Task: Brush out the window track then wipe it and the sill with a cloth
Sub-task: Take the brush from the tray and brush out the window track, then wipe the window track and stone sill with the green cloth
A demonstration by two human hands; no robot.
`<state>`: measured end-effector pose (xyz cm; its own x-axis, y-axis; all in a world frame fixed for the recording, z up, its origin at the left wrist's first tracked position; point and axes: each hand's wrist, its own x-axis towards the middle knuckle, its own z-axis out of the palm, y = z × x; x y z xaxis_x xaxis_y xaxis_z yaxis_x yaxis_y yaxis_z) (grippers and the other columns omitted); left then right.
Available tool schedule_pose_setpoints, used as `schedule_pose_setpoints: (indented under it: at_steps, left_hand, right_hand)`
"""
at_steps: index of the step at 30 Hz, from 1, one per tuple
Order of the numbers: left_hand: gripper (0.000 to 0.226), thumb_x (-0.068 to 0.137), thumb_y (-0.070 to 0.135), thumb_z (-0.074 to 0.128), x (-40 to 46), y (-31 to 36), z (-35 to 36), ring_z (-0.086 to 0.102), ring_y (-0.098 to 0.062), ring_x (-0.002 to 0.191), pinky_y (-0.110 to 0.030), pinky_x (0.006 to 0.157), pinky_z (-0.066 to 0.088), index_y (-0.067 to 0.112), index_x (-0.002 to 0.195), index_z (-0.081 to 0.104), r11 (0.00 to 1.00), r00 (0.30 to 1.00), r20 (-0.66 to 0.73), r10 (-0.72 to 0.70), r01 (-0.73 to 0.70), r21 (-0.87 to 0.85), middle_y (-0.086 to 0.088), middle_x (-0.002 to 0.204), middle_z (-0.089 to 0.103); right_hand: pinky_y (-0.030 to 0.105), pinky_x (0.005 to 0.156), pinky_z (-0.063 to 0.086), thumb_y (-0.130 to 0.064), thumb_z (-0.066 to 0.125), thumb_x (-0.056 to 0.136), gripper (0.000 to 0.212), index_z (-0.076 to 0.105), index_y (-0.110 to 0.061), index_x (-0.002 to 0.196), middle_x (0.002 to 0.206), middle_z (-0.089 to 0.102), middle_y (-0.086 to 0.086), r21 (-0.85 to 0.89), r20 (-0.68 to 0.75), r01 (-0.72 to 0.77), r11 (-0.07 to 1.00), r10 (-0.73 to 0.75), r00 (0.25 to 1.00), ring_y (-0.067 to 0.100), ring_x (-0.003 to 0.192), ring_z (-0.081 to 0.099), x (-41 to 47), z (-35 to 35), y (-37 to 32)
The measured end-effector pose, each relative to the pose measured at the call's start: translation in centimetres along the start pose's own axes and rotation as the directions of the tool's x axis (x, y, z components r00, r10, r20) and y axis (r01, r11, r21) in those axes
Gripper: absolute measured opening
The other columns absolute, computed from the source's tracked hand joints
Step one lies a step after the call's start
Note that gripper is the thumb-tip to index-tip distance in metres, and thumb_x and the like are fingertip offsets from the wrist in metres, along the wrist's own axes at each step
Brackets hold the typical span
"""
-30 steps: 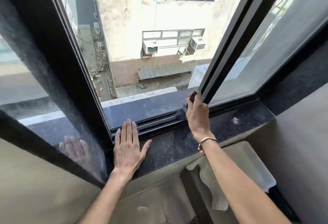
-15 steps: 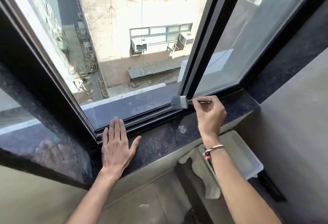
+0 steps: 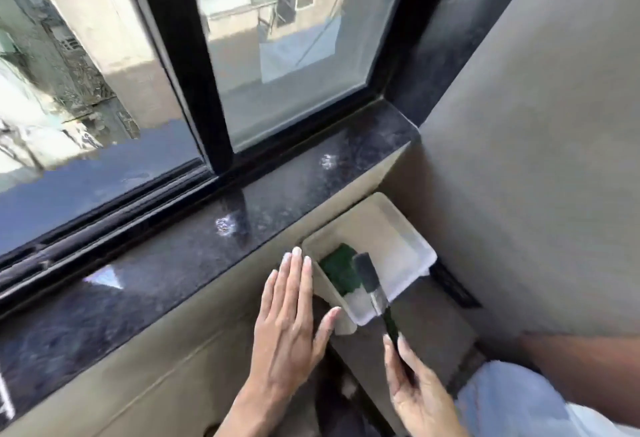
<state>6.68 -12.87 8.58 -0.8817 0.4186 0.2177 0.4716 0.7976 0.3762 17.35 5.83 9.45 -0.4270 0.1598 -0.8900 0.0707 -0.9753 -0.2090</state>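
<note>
Brush [image 3: 372, 284] is pinched by its dark handle in the right hand [image 3: 420, 391], bristle end hanging over the white tray [image 3: 415, 249] below the sill [image 3: 194, 256], right above something green [image 3: 341, 272] lying in it that's too blurry to call. Left hand [image 3: 289, 326] is flat and open, fingers together, beside the tray's near wall, holding nothing. Track [image 3: 104, 225] sits well apart up left; that loose fingertip hold could probably let the brush tip out past the tray rim onto the floor.
</note>
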Motion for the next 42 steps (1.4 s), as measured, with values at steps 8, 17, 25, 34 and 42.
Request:
schedule_pose_setpoints:
  at_steps: [8, 17, 25, 34, 42]
  left_hand:
    - [0.066, 0.101, 0.041, 0.049, 8.7, 2.8, 15.0, 0.05, -0.039, 0.142, -0.05, 0.114, 0.047, -0.004, 0.149, 0.043, 0.995, 0.945, 0.317, -0.085, 0.065, 0.073, -0.026, 0.155, 0.046]
    - [0.078, 0.097, 0.042, 0.057, 14.9, 0.0, 23.3, 0.053, -0.037, 0.126, -0.044, 0.098, 0.047, 0.008, 0.157, 0.019, 0.941, 0.569, 0.754, -0.327, 0.127, 0.313, -0.018, 0.147, 0.045]
    - [0.052, 0.081, 0.025, 0.08, 16.0, 0.5, 20.8, 0.063, -0.028, 0.115, -0.024, 0.083, 0.045, 0.008, 0.127, 0.062, 0.747, 0.462, 0.809, -0.363, 0.664, -0.044, -0.011, 0.122, 0.066]
    - [0.031, 0.085, 0.012, 0.079, 11.9, 2.9, 0.1, 0.073, -0.029, 0.105, -0.05, 0.097, 0.057, 0.007, 0.114, 0.071, 0.275, 0.721, 0.658, -0.217, 0.692, -0.667, -0.026, 0.116, 0.074]
    - [0.034, 0.077, 0.023, 0.087, 3.7, -3.5, -16.5, 0.076, -0.026, 0.087, -0.034, 0.077, 0.06, 0.024, 0.105, 0.067, 0.341, 0.75, 0.247, -0.613, 0.533, -0.775, -0.013, 0.094, 0.078]
  right_hand:
    - [0.021, 0.075, 0.059, 0.004, 0.06, 0.099, 0.021, 0.069, 0.007, 0.117, 0.092, 0.075, 0.006, -0.85, 0.343, 0.506, 0.147, -0.574, 0.743, 0.002, 0.079, 0.072, 15.5, 2.3, -9.9]
    - [0.044, 0.08, 0.051, -0.029, 0.072, 0.091, 0.019, 0.074, -0.015, 0.103, 0.087, 0.079, 0.008, -0.573, 0.721, 0.06, -0.817, -0.468, 0.511, 0.033, 0.094, 0.068, 28.0, 4.6, -14.1]
    - [0.046, 0.096, 0.049, -0.035, 0.067, 0.095, 0.031, 0.072, -0.012, 0.115, 0.117, 0.067, 0.01, -0.573, 0.663, 0.117, -0.811, -0.375, 0.648, 0.031, 0.116, 0.057, 26.9, 5.2, -14.6]
    - [0.046, 0.093, 0.061, -0.073, 0.074, 0.072, 0.09, 0.068, -0.006, 0.131, 0.132, 0.07, 0.022, -0.595, 0.549, 0.123, 0.794, 0.29, 0.784, 0.035, 0.121, 0.068, 8.7, 11.4, -7.4]
    - [0.052, 0.1, 0.058, -0.037, 0.085, 0.08, 0.06, 0.067, -0.006, 0.13, 0.134, 0.068, 0.025, -0.626, 0.697, 0.281, 0.728, 0.36, 0.62, 0.038, 0.12, 0.067, -2.3, 17.7, 6.0]
